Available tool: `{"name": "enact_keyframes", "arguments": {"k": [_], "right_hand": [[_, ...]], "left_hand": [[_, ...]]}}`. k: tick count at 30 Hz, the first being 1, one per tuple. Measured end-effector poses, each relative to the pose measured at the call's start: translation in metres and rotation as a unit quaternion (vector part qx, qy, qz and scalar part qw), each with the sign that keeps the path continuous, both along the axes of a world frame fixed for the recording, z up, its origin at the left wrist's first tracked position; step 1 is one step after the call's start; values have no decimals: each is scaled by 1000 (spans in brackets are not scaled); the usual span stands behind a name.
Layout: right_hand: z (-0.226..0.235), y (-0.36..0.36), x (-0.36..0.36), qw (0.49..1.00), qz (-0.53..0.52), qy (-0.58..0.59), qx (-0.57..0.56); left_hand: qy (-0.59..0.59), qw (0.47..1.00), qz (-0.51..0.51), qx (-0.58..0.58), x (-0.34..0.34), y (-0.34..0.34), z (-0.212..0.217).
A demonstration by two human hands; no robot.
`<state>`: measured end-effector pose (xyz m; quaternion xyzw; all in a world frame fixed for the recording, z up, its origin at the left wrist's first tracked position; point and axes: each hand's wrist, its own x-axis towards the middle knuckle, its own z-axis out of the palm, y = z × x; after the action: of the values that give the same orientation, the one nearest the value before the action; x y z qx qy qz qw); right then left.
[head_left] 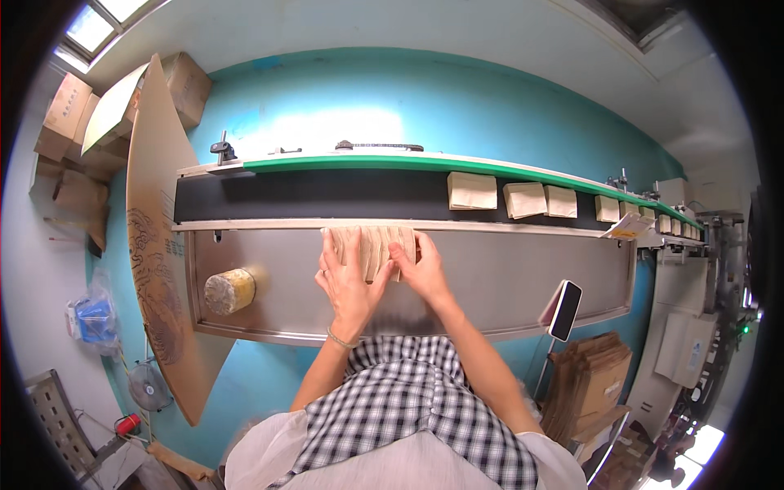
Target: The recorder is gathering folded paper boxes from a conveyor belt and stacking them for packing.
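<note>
A bundle of tan, paper-like packs (374, 251) stands on the steel work table, close against the conveyor's near rail. Around its left side are the fingers of my left hand (349, 287), closed on it. My right hand (422, 271) grips the right side, with the thumb lying across the front. Both hands touch the same bundle, and its underside is hidden. Just beyond it runs a black conveyor belt (310, 196). Farther right on the belt sit several flat tan packs (472, 193), spaced out in a row.
On the steel table (506, 278) a yellowish cylinder (229, 292) lies at the left. A phone (565, 310) on a stand rises by the front right edge. A tall cardboard sheet (159, 245) borders the left end. Stacked flattened cardboard (590, 380) stands at the lower right.
</note>
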<state>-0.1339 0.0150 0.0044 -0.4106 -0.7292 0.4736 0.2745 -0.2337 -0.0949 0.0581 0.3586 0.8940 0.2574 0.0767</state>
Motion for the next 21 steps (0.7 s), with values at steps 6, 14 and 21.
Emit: {"name": "enact_keyframes", "arguments": {"k": [6, 14, 21], "right_hand": [[4, 5, 19, 930, 22, 110, -351], [14, 56, 24, 877, -118, 276, -375], [2, -1, 6, 994, -19, -19, 110]], "left_hand": [[10, 1000, -10, 12, 1, 0, 10], [34, 999, -15, 7, -3, -2, 7], [-67, 995, -18, 68, -1, 4, -3]]}}
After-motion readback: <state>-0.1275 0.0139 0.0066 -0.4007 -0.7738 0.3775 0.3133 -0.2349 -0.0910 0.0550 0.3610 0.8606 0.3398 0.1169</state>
